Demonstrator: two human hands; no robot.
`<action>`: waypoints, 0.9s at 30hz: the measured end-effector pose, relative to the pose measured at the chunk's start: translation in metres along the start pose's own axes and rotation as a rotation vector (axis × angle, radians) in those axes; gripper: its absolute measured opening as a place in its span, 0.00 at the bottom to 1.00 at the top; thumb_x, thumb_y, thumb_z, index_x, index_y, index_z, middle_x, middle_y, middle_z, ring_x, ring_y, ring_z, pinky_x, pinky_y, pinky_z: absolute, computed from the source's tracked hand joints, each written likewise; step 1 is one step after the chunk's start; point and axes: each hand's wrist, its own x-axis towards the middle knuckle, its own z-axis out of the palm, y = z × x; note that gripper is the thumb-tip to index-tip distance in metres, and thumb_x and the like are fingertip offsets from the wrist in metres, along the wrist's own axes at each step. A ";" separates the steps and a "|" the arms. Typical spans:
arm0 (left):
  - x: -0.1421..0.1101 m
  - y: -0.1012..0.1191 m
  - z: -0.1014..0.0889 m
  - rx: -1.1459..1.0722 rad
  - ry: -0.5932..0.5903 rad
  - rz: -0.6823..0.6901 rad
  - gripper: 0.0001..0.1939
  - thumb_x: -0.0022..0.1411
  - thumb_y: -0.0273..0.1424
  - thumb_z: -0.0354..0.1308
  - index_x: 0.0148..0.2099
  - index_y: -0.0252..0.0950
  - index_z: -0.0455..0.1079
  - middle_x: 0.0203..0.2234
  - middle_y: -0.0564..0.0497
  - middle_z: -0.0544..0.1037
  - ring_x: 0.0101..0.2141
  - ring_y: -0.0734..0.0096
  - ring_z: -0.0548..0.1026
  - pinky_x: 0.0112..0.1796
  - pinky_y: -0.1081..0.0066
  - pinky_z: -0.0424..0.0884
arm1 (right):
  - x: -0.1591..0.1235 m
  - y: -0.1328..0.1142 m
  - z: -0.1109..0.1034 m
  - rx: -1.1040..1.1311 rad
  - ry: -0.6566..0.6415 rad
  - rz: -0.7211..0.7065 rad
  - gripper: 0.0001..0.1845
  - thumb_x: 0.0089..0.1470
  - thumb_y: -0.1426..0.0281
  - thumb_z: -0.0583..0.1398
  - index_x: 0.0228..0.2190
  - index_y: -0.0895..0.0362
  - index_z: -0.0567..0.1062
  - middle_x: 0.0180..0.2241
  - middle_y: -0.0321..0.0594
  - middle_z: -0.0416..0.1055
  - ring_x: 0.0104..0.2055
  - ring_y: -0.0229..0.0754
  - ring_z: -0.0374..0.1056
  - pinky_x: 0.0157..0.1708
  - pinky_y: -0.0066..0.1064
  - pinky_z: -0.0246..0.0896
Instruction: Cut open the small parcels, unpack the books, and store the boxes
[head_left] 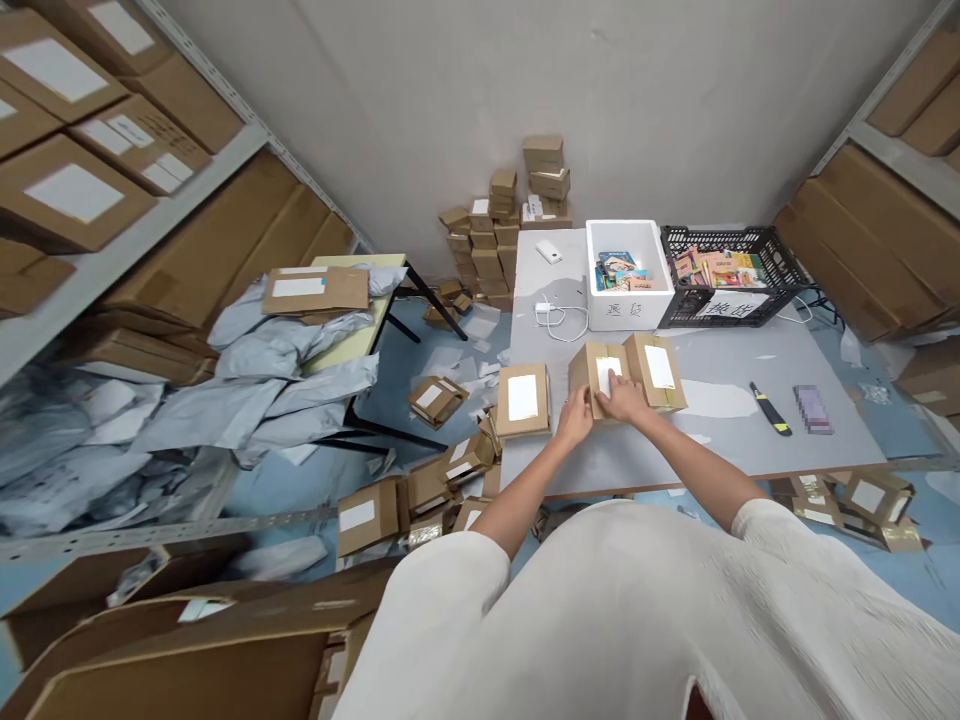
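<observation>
A small cardboard box [587, 366] with a white label [609, 375] stands on the grey table [720, 440], between my two hands. My left hand [575, 417] is closed at its near left edge, fingers against the cardboard. My right hand [624, 397] lies over the near right part of the same box, fingers stretched onto the label. Close on the right is a second labelled box [656, 372], sealed with tape. A third labelled box [523, 400] sits apart, left of my left hand.
Behind the boxes are a white foam bin [628, 310] and a black crate [731, 275] with colourful packets. A box cutter [770, 410] and a blurred purple item [814, 410] lie right. Stacked cartons [487, 262] line the wall; grey mailing bags [217, 410] heap left.
</observation>
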 end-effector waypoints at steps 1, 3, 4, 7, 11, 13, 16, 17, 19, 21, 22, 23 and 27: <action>0.001 0.004 0.004 -0.005 0.016 -0.012 0.30 0.69 0.22 0.51 0.71 0.39 0.63 0.63 0.38 0.74 0.64 0.52 0.74 0.65 0.50 0.71 | 0.001 0.004 -0.003 0.011 -0.013 -0.012 0.44 0.75 0.49 0.48 0.78 0.62 0.47 0.71 0.64 0.64 0.70 0.66 0.62 0.67 0.51 0.52; 0.001 0.008 0.011 -0.029 0.040 -0.031 0.33 0.67 0.21 0.52 0.72 0.40 0.62 0.65 0.39 0.74 0.65 0.53 0.73 0.66 0.49 0.70 | 0.003 0.010 -0.008 0.020 -0.029 -0.035 0.46 0.74 0.48 0.49 0.78 0.63 0.47 0.71 0.64 0.64 0.70 0.67 0.62 0.66 0.51 0.54; 0.000 0.009 0.013 -0.051 0.048 -0.039 0.34 0.65 0.20 0.53 0.72 0.40 0.62 0.66 0.39 0.74 0.66 0.53 0.72 0.67 0.49 0.69 | 0.004 0.012 -0.010 0.019 -0.031 -0.044 0.47 0.73 0.48 0.50 0.78 0.63 0.47 0.71 0.65 0.63 0.70 0.67 0.62 0.66 0.51 0.54; -0.005 0.008 0.017 -0.139 0.044 -0.063 0.39 0.63 0.19 0.53 0.74 0.39 0.59 0.70 0.40 0.71 0.69 0.56 0.70 0.71 0.50 0.65 | 0.007 0.014 -0.012 0.013 -0.043 -0.055 0.50 0.71 0.46 0.52 0.78 0.65 0.46 0.71 0.67 0.63 0.70 0.68 0.62 0.66 0.50 0.55; -0.008 0.003 0.017 -0.237 -0.031 -0.070 0.45 0.59 0.19 0.55 0.78 0.40 0.54 0.73 0.42 0.68 0.72 0.57 0.66 0.73 0.49 0.61 | 0.012 0.013 -0.015 0.041 -0.063 -0.046 0.55 0.68 0.43 0.54 0.78 0.66 0.45 0.69 0.69 0.64 0.69 0.70 0.63 0.65 0.51 0.58; -0.008 0.002 0.015 -0.274 -0.073 -0.060 0.46 0.59 0.20 0.55 0.79 0.41 0.53 0.74 0.43 0.67 0.73 0.58 0.65 0.74 0.50 0.60 | 0.016 0.012 -0.017 0.066 -0.067 -0.026 0.54 0.67 0.44 0.55 0.78 0.65 0.46 0.68 0.68 0.65 0.69 0.70 0.63 0.64 0.52 0.59; -0.007 0.001 0.007 -0.208 -0.099 -0.065 0.40 0.64 0.23 0.54 0.78 0.40 0.57 0.74 0.43 0.67 0.73 0.57 0.65 0.73 0.50 0.60 | 0.019 0.008 -0.020 0.098 -0.083 0.016 0.54 0.65 0.47 0.58 0.77 0.63 0.47 0.66 0.66 0.68 0.67 0.69 0.66 0.62 0.51 0.62; -0.007 0.001 0.002 -0.141 -0.093 -0.088 0.37 0.66 0.24 0.53 0.76 0.39 0.60 0.74 0.42 0.67 0.73 0.56 0.65 0.73 0.50 0.60 | 0.020 0.006 -0.020 0.102 -0.090 0.028 0.54 0.64 0.47 0.59 0.77 0.63 0.47 0.65 0.66 0.68 0.67 0.69 0.66 0.62 0.50 0.63; -0.008 -0.002 -0.011 0.042 -0.055 -0.180 0.33 0.69 0.26 0.54 0.74 0.38 0.64 0.74 0.40 0.66 0.74 0.52 0.63 0.74 0.48 0.58 | 0.022 0.002 -0.020 0.103 -0.100 0.052 0.55 0.64 0.48 0.60 0.78 0.63 0.46 0.65 0.65 0.68 0.67 0.68 0.66 0.63 0.50 0.63; -0.011 -0.008 -0.027 0.241 -0.002 -0.312 0.31 0.69 0.27 0.55 0.73 0.40 0.66 0.75 0.39 0.63 0.75 0.48 0.58 0.74 0.44 0.54 | 0.024 -0.002 -0.019 0.101 -0.106 0.079 0.57 0.64 0.46 0.60 0.78 0.62 0.43 0.67 0.66 0.65 0.69 0.68 0.63 0.64 0.51 0.61; -0.013 -0.013 -0.035 0.327 0.023 -0.374 0.31 0.69 0.28 0.55 0.73 0.41 0.66 0.76 0.39 0.61 0.77 0.47 0.55 0.74 0.42 0.52 | 0.025 -0.004 -0.018 0.098 -0.109 0.095 0.59 0.64 0.44 0.60 0.78 0.61 0.42 0.69 0.67 0.63 0.70 0.68 0.61 0.65 0.52 0.60; -0.015 -0.018 -0.043 0.390 0.025 -0.432 0.31 0.69 0.29 0.55 0.73 0.41 0.65 0.77 0.38 0.58 0.77 0.46 0.53 0.74 0.42 0.52 | 0.026 -0.006 -0.017 0.092 -0.112 0.110 0.60 0.63 0.42 0.60 0.79 0.61 0.41 0.70 0.67 0.60 0.71 0.69 0.60 0.66 0.52 0.58; -0.026 -0.037 -0.061 0.491 -0.050 -0.483 0.32 0.70 0.33 0.56 0.75 0.42 0.62 0.78 0.34 0.56 0.76 0.43 0.54 0.71 0.40 0.56 | 0.029 -0.015 -0.012 0.065 -0.089 0.127 0.62 0.62 0.43 0.63 0.79 0.60 0.40 0.71 0.69 0.57 0.72 0.69 0.58 0.68 0.54 0.55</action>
